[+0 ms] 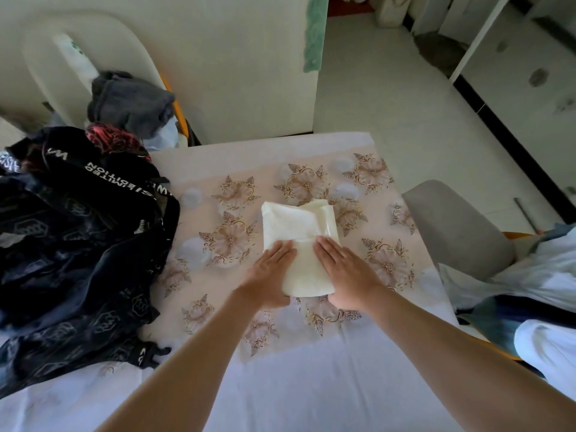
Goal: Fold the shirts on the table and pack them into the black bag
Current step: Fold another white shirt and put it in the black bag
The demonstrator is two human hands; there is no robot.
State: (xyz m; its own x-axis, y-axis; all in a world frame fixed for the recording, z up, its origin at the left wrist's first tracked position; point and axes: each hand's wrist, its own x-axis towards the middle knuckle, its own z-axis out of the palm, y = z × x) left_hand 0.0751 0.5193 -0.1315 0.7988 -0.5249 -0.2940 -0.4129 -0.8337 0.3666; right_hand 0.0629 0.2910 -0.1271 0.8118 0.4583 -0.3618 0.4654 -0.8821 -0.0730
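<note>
Midway across the desk [311, 385] lies one folded cream shirt [297, 224], its long axis running from the near edge toward the far edge, the looser layered end pointing away from me. Both my hands press its near half, left hand [271, 272] on its left side, right hand [346, 272] on its right, fingers [282, 249] straight, close together, flat. One black bag [78, 244] slumps along the left edge.

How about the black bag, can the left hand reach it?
Probably yes: the black bag lies close beside the left hand, with only bare tablecloth between them.
</note>
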